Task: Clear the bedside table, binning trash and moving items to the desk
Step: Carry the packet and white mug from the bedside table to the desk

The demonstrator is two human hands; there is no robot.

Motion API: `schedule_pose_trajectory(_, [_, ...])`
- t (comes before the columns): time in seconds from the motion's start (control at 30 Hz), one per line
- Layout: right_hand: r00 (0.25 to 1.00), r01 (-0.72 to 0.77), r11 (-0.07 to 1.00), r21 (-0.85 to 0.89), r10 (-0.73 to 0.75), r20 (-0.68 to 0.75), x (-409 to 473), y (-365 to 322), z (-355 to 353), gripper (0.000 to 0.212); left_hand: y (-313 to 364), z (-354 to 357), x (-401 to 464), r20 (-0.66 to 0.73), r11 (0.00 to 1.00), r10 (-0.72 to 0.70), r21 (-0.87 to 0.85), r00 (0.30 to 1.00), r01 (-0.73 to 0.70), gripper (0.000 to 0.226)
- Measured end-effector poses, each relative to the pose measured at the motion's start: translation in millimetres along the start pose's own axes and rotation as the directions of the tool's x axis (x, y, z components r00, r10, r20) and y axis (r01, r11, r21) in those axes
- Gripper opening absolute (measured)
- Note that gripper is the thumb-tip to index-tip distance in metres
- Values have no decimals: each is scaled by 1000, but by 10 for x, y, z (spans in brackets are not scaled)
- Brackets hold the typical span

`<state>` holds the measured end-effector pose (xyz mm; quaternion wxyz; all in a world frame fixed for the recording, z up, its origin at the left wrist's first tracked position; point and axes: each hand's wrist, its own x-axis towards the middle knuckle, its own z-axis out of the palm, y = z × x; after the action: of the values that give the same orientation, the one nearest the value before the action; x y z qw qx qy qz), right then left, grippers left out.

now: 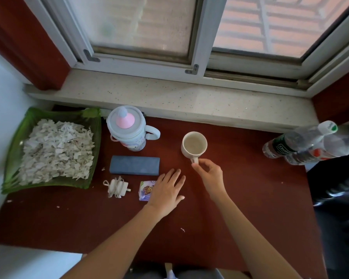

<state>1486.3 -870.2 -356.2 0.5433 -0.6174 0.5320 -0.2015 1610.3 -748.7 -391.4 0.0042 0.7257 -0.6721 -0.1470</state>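
Note:
On the dark red tabletop [240, 198] stands a cream mug [194, 145], upright, handle toward me. My right hand [209, 174] pinches that handle with thumb and fingers. My left hand [167, 191] lies flat on the table with straight fingers, its edge over a small colourful packet [145, 190]. Left of the packet lies a white charger with its coiled cable [116, 187]. Behind them lies a grey-blue rectangular case [134, 165], and behind that stands a lidded cup with a pink spout and a handle [127, 130].
A green tray [14, 137] heaped with torn white paper scraps fills the left side. Plastic water bottles [302, 143] lie at the right edge. A stone windowsill [189, 101] and window run along the back. Small paper bits dot the table.

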Motion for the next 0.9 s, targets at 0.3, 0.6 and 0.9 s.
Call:
schedule_pose_trajectory(0.3, [993, 96, 985, -145, -106, -60, 152, -179, 192, 18, 33, -14, 4, -28, 1000, -27, 6, 999, 27, 65])
schedule_pose_trajectory(0.6, [994, 93, 984, -153, -100, -34, 323, -407, 544, 16, 35, -15, 19, -51, 1000, -25, -18, 998, 24, 68])
schedule_pose_trajectory(0.9, [995, 89, 979, -186, -94, -18, 351, -419, 585, 18, 41, -26, 21, -56, 999, -42, -35, 998, 40, 71])
